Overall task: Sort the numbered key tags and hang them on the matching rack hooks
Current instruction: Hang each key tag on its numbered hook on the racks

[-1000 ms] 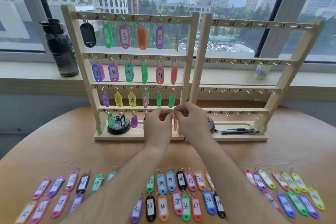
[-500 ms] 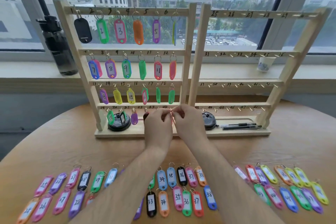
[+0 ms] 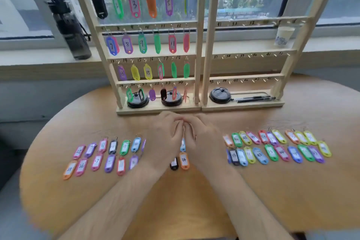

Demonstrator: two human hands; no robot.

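Two wooden racks stand at the table's far side. The left rack (image 3: 200, 45) carries coloured tags on hooks 1 to 24; a pink tag (image 3: 186, 93) hangs on its last hook. The right rack (image 3: 253, 52), numbered from 25, has bare hooks. My left hand (image 3: 167, 140) and my right hand (image 3: 202, 138) hover side by side just in front of the left rack's base, fingers loosely curled, fingertips nearly meeting, nothing visible in them. They cover most of the middle group of tags; a blue tag (image 3: 182, 145), an orange tag 34 (image 3: 184, 160) and a black tag (image 3: 174, 164) show between them.
Two rows of tags (image 3: 105, 156) lie at the left, two more rows (image 3: 276, 148) at the right on the round wooden table (image 3: 311, 191). Black lids (image 3: 220, 95) and pens (image 3: 253, 98) sit on the rack bases. A dark bottle (image 3: 71, 29) and a paper cup (image 3: 283, 36) stand on the sill.
Both hands let go of the pink tag on hook 24 and drew back from the rack to just above the table. The camera tilted down.
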